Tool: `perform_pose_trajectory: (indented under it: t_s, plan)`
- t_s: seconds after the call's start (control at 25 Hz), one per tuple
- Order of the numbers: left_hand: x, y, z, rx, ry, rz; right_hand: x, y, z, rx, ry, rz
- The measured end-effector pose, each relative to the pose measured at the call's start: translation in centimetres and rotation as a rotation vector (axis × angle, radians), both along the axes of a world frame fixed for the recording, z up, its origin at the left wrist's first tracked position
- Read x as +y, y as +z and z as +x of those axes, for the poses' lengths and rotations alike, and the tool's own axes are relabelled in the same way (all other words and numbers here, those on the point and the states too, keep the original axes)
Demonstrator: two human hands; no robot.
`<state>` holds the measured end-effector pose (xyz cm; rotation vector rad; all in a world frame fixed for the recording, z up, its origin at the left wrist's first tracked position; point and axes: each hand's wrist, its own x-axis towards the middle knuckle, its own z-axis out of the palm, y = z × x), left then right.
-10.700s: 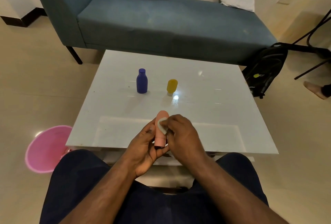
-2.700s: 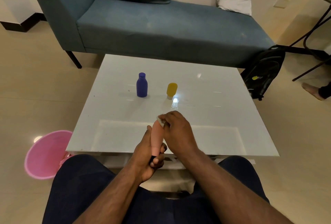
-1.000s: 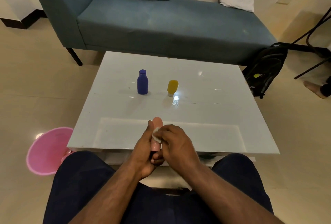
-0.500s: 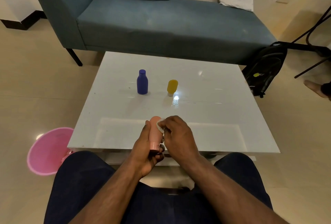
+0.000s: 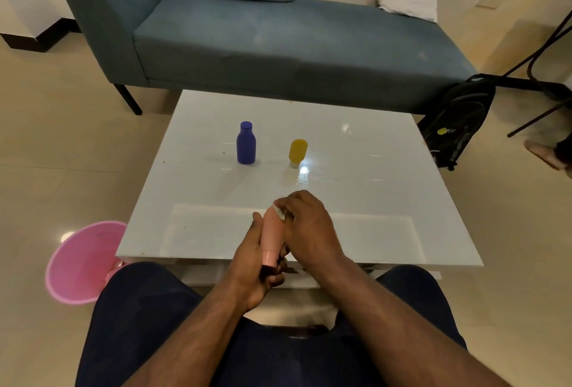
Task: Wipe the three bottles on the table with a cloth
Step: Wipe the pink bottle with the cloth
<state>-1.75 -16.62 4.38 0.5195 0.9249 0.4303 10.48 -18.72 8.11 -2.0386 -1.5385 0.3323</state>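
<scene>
Pink bottle (image 5: 271,235) upright over bench (image 5: 371,201) near edge, long axis vertical: left hand (image 5: 253,266) grips its base, right hand (image 5: 309,225) pinches cloth (image 5: 278,211) against its top.

— What is the left hand (image 5: 252,266) gripping?
— The pink bottle (image 5: 271,236); the right hand (image 5: 306,225) is pressing a white cloth (image 5: 279,211) against its top; blue bottle (image 5: 246,143) and yellow bottle (image 5: 297,151) are standing on the table (image 5: 387,201).
</scene>
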Motion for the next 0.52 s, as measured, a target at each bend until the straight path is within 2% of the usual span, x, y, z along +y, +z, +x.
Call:
perform_pose_trajectory:
  t_s: [0.08, 0.28, 0.44, 0.52]
  plan:
    - [-0.1, 0.2, 0.0, 0.013, -0.015, 0.000, 0.5, 0.0, -0.3, -0.005, -0.023, -0.024]
    - [-0.2, -0.1, 0.0, -0.034, 0.018, 0.029, -1.9, 0.5, -2.1, -0.129, 0.181, -0.014]
    - [-0.3, 0.0, 0.2, -0.006, -0.002, -0.017, 0.2, 0.5, 0.2, -0.030, 0.005, -0.039]
    - [-0.3, -0.2, 0.1, -0.009, -0.007, 0.016, -0.3, 0.6, -0.8, -0.071, 0.072, -0.040]
